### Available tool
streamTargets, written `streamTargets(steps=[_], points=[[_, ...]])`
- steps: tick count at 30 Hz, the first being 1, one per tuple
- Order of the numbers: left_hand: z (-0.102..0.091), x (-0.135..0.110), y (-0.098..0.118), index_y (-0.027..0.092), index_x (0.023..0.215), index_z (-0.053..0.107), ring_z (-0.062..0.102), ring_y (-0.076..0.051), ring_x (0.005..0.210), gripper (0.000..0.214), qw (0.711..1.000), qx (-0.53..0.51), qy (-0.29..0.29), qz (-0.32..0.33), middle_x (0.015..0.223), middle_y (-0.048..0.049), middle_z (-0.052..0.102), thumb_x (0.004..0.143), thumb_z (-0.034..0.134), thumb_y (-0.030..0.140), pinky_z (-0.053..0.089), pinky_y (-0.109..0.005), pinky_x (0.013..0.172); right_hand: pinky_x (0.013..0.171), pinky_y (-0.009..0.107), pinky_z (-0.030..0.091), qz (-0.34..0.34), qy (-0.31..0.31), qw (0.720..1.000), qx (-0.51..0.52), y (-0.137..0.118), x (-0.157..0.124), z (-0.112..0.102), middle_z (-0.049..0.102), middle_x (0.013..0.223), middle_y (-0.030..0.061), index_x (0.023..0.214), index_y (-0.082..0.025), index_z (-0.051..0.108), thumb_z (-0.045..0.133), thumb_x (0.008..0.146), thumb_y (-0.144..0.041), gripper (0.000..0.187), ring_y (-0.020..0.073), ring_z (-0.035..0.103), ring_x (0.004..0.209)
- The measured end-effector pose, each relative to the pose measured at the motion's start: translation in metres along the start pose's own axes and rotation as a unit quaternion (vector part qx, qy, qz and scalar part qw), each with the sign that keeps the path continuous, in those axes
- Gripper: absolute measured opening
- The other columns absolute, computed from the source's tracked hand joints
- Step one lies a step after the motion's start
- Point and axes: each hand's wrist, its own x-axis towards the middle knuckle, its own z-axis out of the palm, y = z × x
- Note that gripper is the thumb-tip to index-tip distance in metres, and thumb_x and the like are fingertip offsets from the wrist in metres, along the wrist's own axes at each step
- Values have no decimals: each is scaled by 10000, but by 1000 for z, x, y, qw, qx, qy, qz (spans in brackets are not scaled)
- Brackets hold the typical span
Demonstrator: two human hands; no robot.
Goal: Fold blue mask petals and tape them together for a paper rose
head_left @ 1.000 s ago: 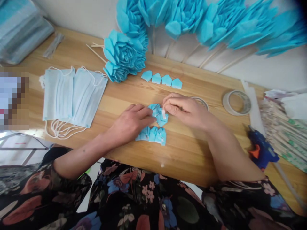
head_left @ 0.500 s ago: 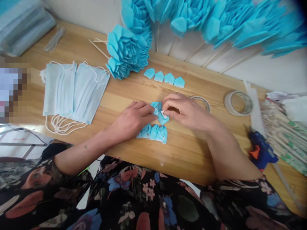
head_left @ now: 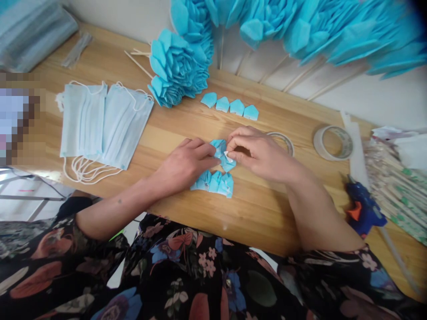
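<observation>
My left hand (head_left: 187, 162) is closed, its fingertips and thumb on a small folded blue petal (head_left: 228, 165) of mask-like fabric. Thumb and forefinger of my right hand (head_left: 254, 151) pinch a small white corner at that petal; whether it is the petal's own edge or a bit of tape, I cannot tell. Another blue petal (head_left: 219, 145) lies right behind, between both hands. Closer to me, partly under my left hand, is a row of creased blue petals (head_left: 216, 183). Further back lies a row of flat blue petals (head_left: 236, 107).
Blue fabric flowers (head_left: 180, 62) on sticks stand along the back. Pale blue face masks (head_left: 85, 120) lie at left. To the right are tape rolls (head_left: 347, 142), a blue glue gun (head_left: 365, 209) and bundled sticks (head_left: 393, 191). A plastic-wrapped pack (head_left: 36, 33) sits back left.
My hands stay almost in place at the folded petal, the right still pinching the white corner. The whole view has shifted slightly.
</observation>
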Motion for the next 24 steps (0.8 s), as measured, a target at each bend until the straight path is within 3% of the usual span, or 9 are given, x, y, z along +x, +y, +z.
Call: streamTargets(steps=[13,20,24], points=[[0,0,-1,200,1055,718,607,-222,965,309,1000,18,9,17,1077,-77,716,1041,411,237,455,-381,808,878,404,429,2,40,997,-61,4,3,18,669,996,88,833,-205,655,568,916,-184,122,260,588,980],[4,-2,-7,154,1151,680,646,-211,958,290,996,-28,75,31,1099,-103,749,1029,419,193,508,-367,822,881,415,420,-2,65,996,-63,6,3,26,670,1017,100,844,-200,663,549,932,-190,145,270,573,990],[4,2,-5,143,1147,688,636,-216,904,314,998,14,54,15,1053,-110,742,1041,401,215,484,-370,779,874,418,419,9,58,996,-70,4,4,25,666,1001,103,848,-201,667,563,935,-209,136,276,572,988]])
